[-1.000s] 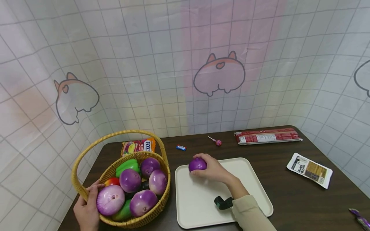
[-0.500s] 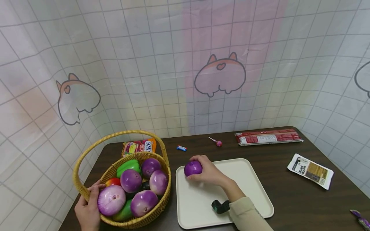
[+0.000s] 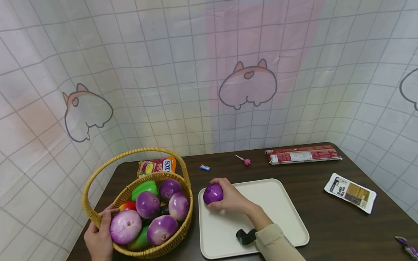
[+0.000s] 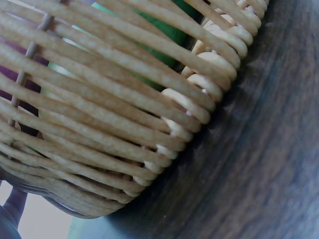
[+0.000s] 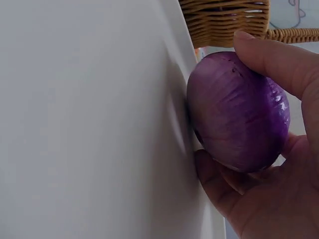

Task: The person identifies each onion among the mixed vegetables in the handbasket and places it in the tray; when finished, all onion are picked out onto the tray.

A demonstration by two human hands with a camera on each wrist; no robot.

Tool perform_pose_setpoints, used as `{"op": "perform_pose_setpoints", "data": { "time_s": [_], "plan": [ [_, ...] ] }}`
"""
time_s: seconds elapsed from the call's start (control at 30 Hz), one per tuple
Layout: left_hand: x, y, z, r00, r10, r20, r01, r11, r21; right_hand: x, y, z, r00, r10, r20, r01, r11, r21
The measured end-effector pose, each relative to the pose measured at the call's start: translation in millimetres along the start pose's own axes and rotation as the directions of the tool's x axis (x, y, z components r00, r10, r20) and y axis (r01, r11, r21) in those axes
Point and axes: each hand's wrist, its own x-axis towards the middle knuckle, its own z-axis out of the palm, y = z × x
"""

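My right hand (image 3: 228, 199) grips a purple onion (image 3: 213, 193) at the far left corner of the cream tray (image 3: 281, 203). In the right wrist view the onion (image 5: 238, 115) rests against the tray (image 5: 84, 124), fingers curled round it. My left hand (image 3: 99, 235) holds the near left rim of the wicker basket (image 3: 94, 217), thumb over the edge. The basket holds several purple onions (image 3: 147, 204), a green pepper (image 3: 144, 187) and something red (image 3: 127, 206). The left wrist view shows only the basket's woven wall (image 4: 114, 114) on the dark table (image 4: 269, 164).
On the dark brown table (image 3: 326, 224) lie a snack bag (image 3: 156, 165) behind the basket, a small blue candy (image 3: 204, 167), a lollipop (image 3: 245, 160), a long red packet (image 3: 302, 154), a printed sachet (image 3: 351, 192) at right and a purple wrapper (image 3: 406, 247) at the right edge. A tiled curtain backs the table.
My right hand has slid the onion leftward and nearer across the tray, toward its left edge. The left hand stays on the basket rim.
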Motion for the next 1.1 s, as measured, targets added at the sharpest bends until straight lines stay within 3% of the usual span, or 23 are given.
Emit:
{"op": "perform_pose_setpoints", "data": {
  "time_s": [0.2,0.63,1.1],
  "plan": [
    [-0.6,1.5,-0.3,1.0,0.013,0.011,-0.013,1.0,-0.028,-0.8,-2.6,3.3,1.0,-0.001,0.009,0.001,1.0,0.02],
    [-0.2,1.0,0.6,1.0,0.005,0.003,-0.005,1.0,0.005,-1.4,0.2,-9.4,0.994,0.001,0.108,-0.005,0.999,0.032],
    [0.8,0.6,-0.1,1.0,0.007,0.013,-0.007,1.0,0.015,-3.0,1.7,-14.2,0.992,-0.003,0.126,0.0,1.0,0.024]
  ]
}}
